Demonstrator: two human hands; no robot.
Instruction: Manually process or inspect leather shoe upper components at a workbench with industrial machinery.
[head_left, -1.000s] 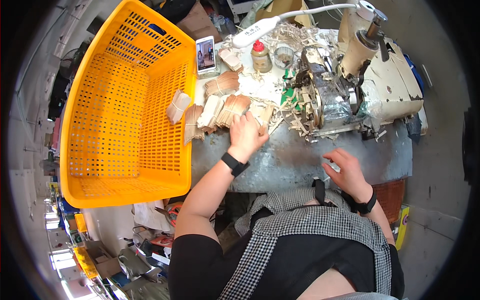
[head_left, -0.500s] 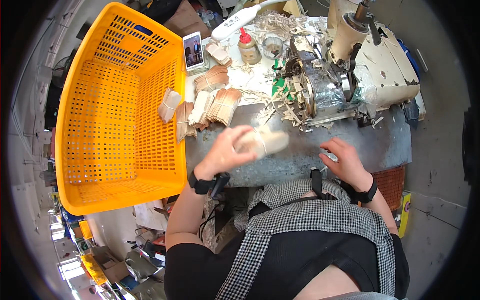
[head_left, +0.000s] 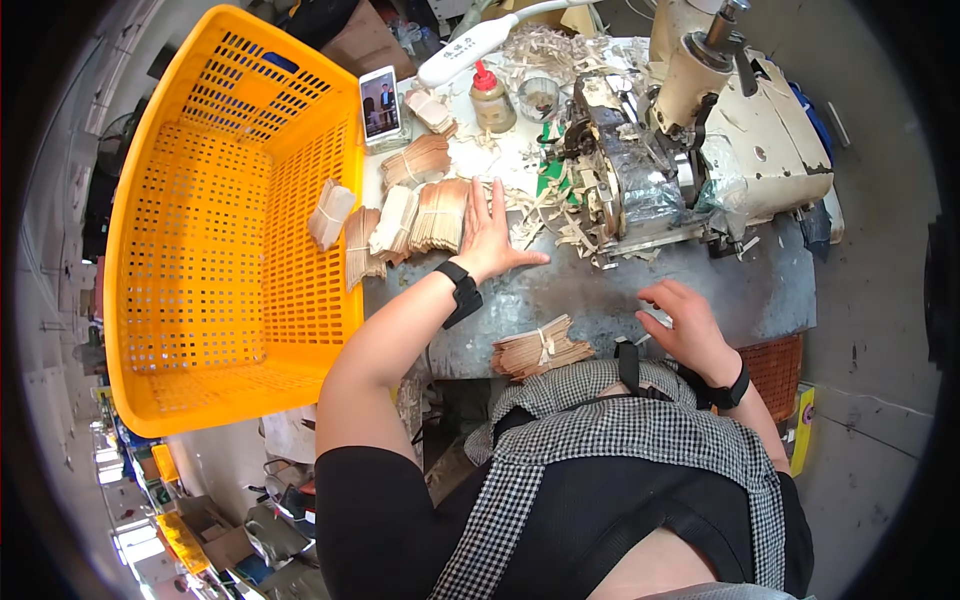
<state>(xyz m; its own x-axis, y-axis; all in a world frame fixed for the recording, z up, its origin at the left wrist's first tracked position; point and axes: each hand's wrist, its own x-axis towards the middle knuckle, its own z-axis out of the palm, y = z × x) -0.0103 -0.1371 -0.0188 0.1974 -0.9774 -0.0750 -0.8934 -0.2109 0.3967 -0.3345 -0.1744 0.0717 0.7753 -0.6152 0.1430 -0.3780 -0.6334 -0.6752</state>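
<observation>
My left hand (head_left: 487, 238) is open, fingers spread, beside a tied bundle of thin tan leather-like pieces (head_left: 439, 215); its fingertips are at or close to the bundle's right edge. More tied bundles stand to the left: a paler one (head_left: 394, 222), a brown one (head_left: 362, 248) and one against the basket (head_left: 330, 214). Near the table's front edge, by my apron, lies another bundle (head_left: 542, 347) bound with a light band. My right hand (head_left: 682, 318) hovers over the front of the table with fingers loosely curled and apart, holding nothing I can see.
A large yellow perforated basket (head_left: 235, 400) stands on the left. At the back are a phone (head_left: 379, 104), a red-capped bottle (head_left: 491, 100), a clear cup (head_left: 538, 98) and a white lamp (head_left: 465, 50). A machine (head_left: 650, 150) with scraps around it occupies the right.
My left hand has let go of the bundle it held, which now lies at the table's front edge. The hand has moved up toward the other bundles and spread. My right hand stays put.
</observation>
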